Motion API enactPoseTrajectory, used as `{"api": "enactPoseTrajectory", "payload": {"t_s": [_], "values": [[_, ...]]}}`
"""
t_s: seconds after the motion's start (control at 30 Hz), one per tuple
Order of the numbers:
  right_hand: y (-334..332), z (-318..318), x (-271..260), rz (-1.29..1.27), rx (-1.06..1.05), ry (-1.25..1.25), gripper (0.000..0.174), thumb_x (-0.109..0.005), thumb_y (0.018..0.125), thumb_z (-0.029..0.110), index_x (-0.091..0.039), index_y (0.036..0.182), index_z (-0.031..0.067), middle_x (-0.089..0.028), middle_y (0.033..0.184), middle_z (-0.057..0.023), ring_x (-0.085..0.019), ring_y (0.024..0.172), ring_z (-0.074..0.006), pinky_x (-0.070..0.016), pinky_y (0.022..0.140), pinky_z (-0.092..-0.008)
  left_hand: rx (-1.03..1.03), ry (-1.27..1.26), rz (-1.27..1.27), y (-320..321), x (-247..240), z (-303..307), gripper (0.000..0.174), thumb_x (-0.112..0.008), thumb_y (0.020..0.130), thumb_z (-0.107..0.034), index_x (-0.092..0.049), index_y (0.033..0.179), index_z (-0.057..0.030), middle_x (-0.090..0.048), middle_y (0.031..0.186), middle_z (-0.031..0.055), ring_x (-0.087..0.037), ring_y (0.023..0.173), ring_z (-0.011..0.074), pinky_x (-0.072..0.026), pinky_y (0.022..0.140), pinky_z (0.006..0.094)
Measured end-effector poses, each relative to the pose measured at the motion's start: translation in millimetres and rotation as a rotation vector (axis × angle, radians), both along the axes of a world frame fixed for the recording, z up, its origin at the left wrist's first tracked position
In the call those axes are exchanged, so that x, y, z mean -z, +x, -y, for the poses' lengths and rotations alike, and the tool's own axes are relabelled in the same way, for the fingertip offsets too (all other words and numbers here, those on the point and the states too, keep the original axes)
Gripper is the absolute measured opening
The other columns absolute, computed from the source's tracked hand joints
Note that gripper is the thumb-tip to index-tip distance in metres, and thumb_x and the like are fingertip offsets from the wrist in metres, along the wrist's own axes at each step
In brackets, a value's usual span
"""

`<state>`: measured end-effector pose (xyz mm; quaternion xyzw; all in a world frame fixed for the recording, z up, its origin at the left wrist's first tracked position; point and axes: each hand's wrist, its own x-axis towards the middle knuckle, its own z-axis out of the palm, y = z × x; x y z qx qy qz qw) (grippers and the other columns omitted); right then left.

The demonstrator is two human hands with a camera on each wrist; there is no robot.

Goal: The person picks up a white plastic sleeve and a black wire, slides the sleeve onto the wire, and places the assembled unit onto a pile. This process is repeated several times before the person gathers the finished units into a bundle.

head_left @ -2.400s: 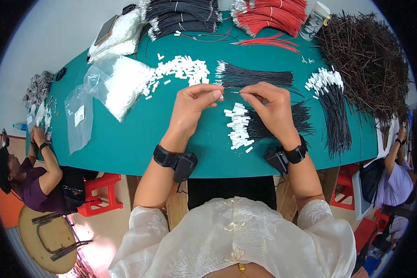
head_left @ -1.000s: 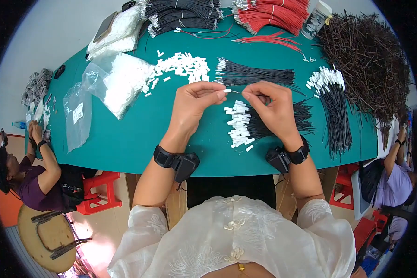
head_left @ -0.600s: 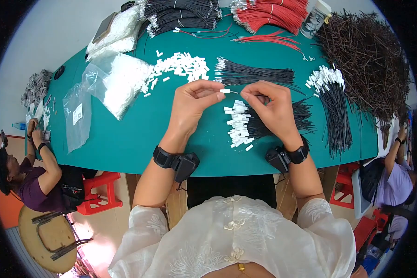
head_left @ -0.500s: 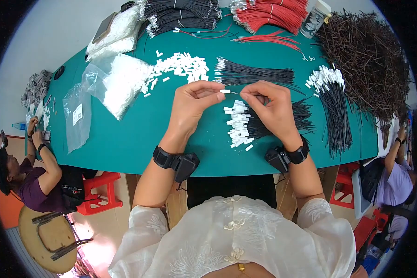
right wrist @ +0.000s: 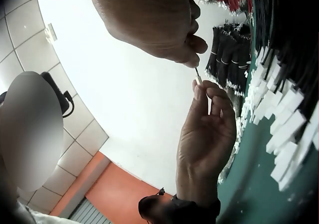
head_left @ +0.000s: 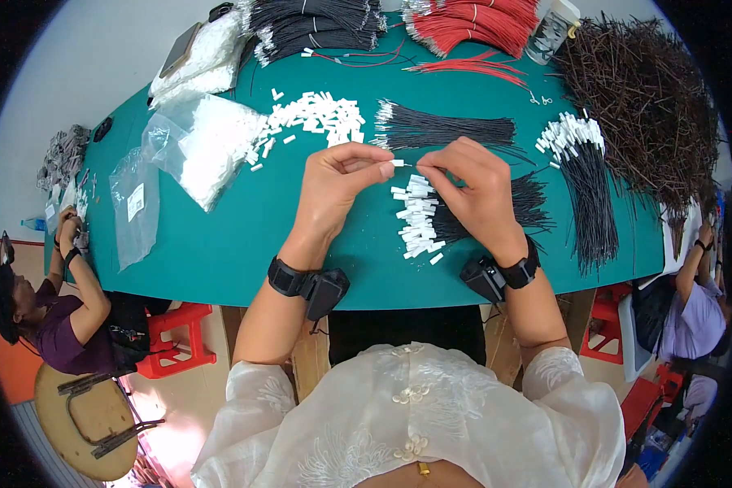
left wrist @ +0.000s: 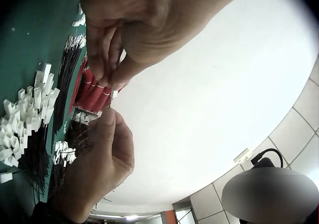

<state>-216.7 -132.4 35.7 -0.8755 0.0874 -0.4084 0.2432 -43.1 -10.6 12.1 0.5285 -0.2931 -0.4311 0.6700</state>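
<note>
My left hand (head_left: 333,187) pinches a small white plastic connector housing (right wrist: 199,79) between thumb and fingertips. Opposite it, my right hand (head_left: 476,183) pinches a thin black wire (right wrist: 197,70), whose end meets the housing in the right wrist view. The rest of that wire is mostly hidden behind the right hand. Below the hands lies a bunch of black wires capped with white housings (head_left: 419,220). Just beyond them is a bundle of black wires with bare metal terminals (head_left: 455,128).
Loose white housings (head_left: 321,114) spill from a clear bag (head_left: 215,154) at the left. Bundled black wires (head_left: 313,28) and red wires (head_left: 476,24) lie at the back. More capped black wires (head_left: 590,195) and a brown tangled heap (head_left: 638,106) are at the right of the green table (head_left: 244,260).
At first the wire end was apart from the left fingers; then it came to the housing. Since half a second ago my right fingertips have moved left, closer to the housing.
</note>
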Motion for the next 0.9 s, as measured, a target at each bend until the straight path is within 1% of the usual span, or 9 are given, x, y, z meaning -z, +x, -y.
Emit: {"api": "enactPoseTrajectory", "payload": {"t_s": [0.17, 0.27, 0.3, 0.4, 0.53, 0.77, 0.9], "values": [[-0.5, -1.6, 0.4, -0.024, 0.013, 0.055, 0.009, -0.077, 0.079, -0.002, -0.072, 0.087, -0.001, -0.07, 0.079, -0.0096, -0.062, 0.067, -0.0213, -0.0463, 0.056, -0.03, -0.006, -0.005, 0.005, -1.6, -1.8, -0.6, 0.021, -0.079, 0.08, 0.004, -0.075, 0.101, 0.0029, -0.075, 0.093, 0.01, -0.07, 0.084, 0.0124, -0.056, 0.078, 0.024], [-0.8, -3.9, 1.0, -0.072, 0.037, 0.213, 0.008, -0.076, 0.081, -0.001, -0.072, 0.088, -0.0018, -0.071, 0.08, -0.009, -0.061, 0.064, -0.0173, -0.0455, 0.055, -0.0278, -0.005, -0.001, 0.044, -1.5, -0.8, -1.3, 0.02, -0.079, 0.08, 0.004, -0.075, 0.1, 0.003, -0.075, 0.091, 0.0098, -0.07, 0.082, 0.0119, -0.0555, 0.076, 0.0233], [-1.1, -4.7, 0.9, -0.072, 0.038, 0.212, 0.008, -0.076, 0.081, -0.001, -0.072, 0.088, -0.0018, -0.071, 0.08, -0.009, -0.061, 0.064, -0.0173, -0.0455, 0.055, -0.0278, 0.003, 0.012, 0.072, -0.9, 0.2, -1.5, 0.019, -0.079, 0.081, 0.003, -0.074, 0.1, 0.0033, -0.075, 0.09, 0.0102, -0.07, 0.082, 0.0126, -0.0558, 0.077, 0.024], [-1.4, -6.4, 0.8, -0.125, 0.032, 0.344, 0.007, -0.075, 0.082, 0.0, -0.072, 0.088, -0.0026, -0.071, 0.079, -0.0083, -0.059, 0.062, -0.0138, -0.0446, 0.055, -0.026, 0.018, 0.038, 0.128, 0.0, 1.1, -1.6, 0.018, -0.078, 0.083, 0.002, -0.073, 0.101, 0.0038, -0.075, 0.09, 0.0111, -0.071, 0.081, 0.014, -0.0564, 0.077, 0.0252], [-0.7, -5.2, 2.9, -0.112, 0.018, 0.335, 0.007, -0.075, 0.083, 0.0, -0.072, 0.089, -0.003, -0.07, 0.079, -0.0084, -0.059, 0.062, -0.0133, -0.0441, 0.055, -0.0256, 0.014, 0.066, 0.16, -2.0, 0.7, -0.8, 0.018, -0.077, 0.083, 0.002, -0.073, 0.101, 0.0042, -0.075, 0.089, 0.0111, -0.071, 0.08, 0.0142, -0.0563, 0.077, 0.0252], [0.3, -6.2, 3.9, -0.091, 0.017, 0.353, 0.007, -0.074, 0.083, 0.001, -0.073, 0.089, -0.0028, -0.07, 0.078, -0.0084, -0.059, 0.062, -0.0134, -0.0443, 0.056, -0.0259, 0.016, 0.041, 0.05, -3.3, 3.8, 0.6, 0.016, -0.077, 0.084, 0.002, -0.073, 0.099, 0.0043, -0.074, 0.087, 0.0115, -0.071, 0.078, 0.0153, -0.0567, 0.075, 0.0263], [0.6, -4.2, 5.0, -0.084, 0.02, 0.335, 0.007, -0.074, 0.083, 0.0, -0.073, 0.09, -0.0027, -0.07, 0.079, -0.0085, -0.059, 0.063, -0.0134, -0.0444, 0.056, -0.0259, 0.0, 0.045, 0.055, -3.6, 3.1, -0.6, 0.016, -0.076, 0.084, 0.001, -0.073, 0.099, 0.0042, -0.074, 0.087, 0.0115, -0.071, 0.078, 0.0154, -0.0569, 0.074, 0.0268]]}}
